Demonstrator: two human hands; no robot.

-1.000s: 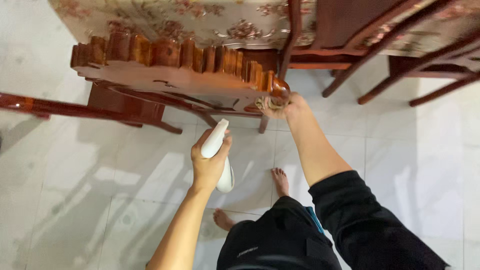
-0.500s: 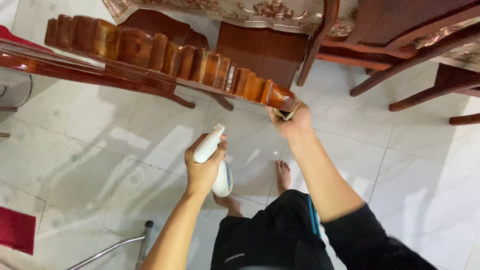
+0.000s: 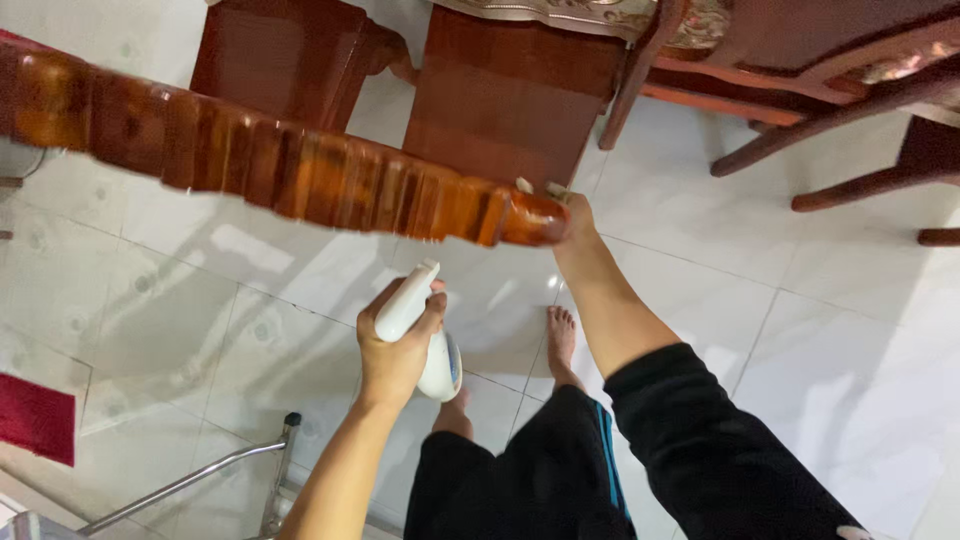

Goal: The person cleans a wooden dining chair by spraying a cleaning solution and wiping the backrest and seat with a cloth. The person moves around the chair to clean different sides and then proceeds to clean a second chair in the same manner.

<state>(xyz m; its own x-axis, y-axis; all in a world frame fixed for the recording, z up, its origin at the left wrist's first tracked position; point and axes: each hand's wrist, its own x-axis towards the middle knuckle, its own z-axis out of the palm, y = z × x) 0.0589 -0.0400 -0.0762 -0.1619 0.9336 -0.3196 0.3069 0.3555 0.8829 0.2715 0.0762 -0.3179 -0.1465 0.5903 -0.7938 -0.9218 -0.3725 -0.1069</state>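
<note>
- We are holding a white spray bottle [image 3: 420, 330] in our left hand [image 3: 395, 350], the fingers wrapped snugly around its neck, so that grip is closed on the bottle.
- The bottle is hanging in the air just below the carved wooden chair rail [image 3: 290, 170], with its nozzle pointing up toward the rail and not touching it.
- Our right hand [image 3: 572, 215] is pressing against the rounded end of the rail, where a small pale cloth [image 3: 540, 188] is peeking out between hand and wood; the fingers are hidden behind the rail, so we cannot tell how tightly that grip is closing.
- The rail is running across the upper left of the view, glossy and reddish brown, tilted down toward the right hand.
- We are standing barefoot on the white tiled floor [image 3: 780, 300], one foot [image 3: 560, 335] showing just beside the right forearm.
- A second wooden chair [image 3: 510, 90] is standing behind the rail, and more dark chair legs [image 3: 840, 120] are crossing the upper right.
- A metal bar [image 3: 190, 480] is lying near the lower left edge, with a red mat [image 3: 35, 420] beside it.
</note>
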